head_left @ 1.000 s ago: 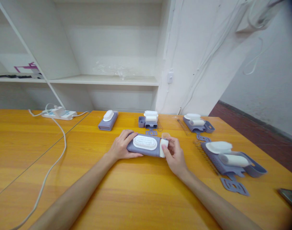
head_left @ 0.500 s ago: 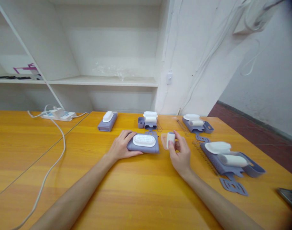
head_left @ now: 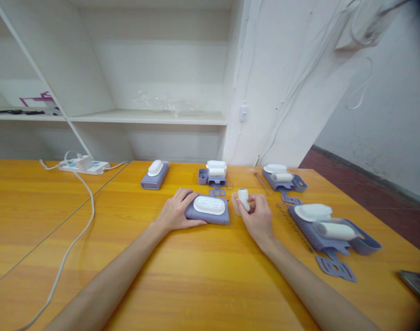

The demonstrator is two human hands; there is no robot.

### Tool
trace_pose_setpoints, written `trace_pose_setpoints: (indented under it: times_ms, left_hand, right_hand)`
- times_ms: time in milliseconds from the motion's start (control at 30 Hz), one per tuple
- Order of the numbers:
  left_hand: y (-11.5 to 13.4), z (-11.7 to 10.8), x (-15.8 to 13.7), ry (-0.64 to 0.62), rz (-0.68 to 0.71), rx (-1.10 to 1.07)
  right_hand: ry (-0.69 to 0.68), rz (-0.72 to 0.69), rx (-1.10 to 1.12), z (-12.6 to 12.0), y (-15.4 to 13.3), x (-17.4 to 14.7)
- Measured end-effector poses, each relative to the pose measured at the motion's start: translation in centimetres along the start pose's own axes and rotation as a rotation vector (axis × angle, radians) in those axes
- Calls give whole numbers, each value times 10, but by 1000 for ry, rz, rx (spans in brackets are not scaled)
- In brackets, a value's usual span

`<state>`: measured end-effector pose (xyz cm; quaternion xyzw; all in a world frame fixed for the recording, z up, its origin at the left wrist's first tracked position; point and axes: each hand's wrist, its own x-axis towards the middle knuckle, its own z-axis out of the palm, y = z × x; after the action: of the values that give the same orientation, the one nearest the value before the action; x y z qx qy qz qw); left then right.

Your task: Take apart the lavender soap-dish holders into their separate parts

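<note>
My left hand [head_left: 178, 212] is wrapped round the left end of a lavender box [head_left: 215, 219] lying on the table. On top of that box sits a white oval brush [head_left: 210, 205], bristles facing up. To its right, my right hand [head_left: 260, 215] pinches a small white cylinder [head_left: 243, 199] between thumb and fingers, slightly tilted. Beside the cylinder lies a pale pinkish translucent piece [head_left: 235, 202], partly hidden by it and the fingers. Just behind the lavender box is a flat lavender cut-out plate [head_left: 217, 192].
Similar lavender sets with white brushes and rolls stand at the back middle [head_left: 217, 174], back right [head_left: 282, 178] and near right [head_left: 325, 230]. Another lavender box [head_left: 155, 177] is at the back left. A power strip [head_left: 84, 164] trails a white cable; a dark phone-like object [head_left: 415, 282] lies far right.
The white cylinder has gone from upright to a slight tilt and shifted a little left with my right hand. The lavender box has slid slightly right and nearer.
</note>
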<state>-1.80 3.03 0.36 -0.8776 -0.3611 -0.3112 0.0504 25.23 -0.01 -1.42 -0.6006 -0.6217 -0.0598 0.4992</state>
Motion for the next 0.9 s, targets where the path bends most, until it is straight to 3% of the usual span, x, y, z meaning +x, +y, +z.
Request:
trace_pose_setpoints:
  times_ms: [333, 733, 900]
  left_hand:
    - [0, -1, 0, -26, -20, 12]
    - [1, -1, 1, -25, -29, 5]
    - [0, 2, 2, -89, -101, -8]
  right_hand:
    - [-199, 5, -82, 1, 2, -1]
    - [-249, 22, -145, 0, 1, -2]
    - [-256, 17, -167, 1, 1, -2]
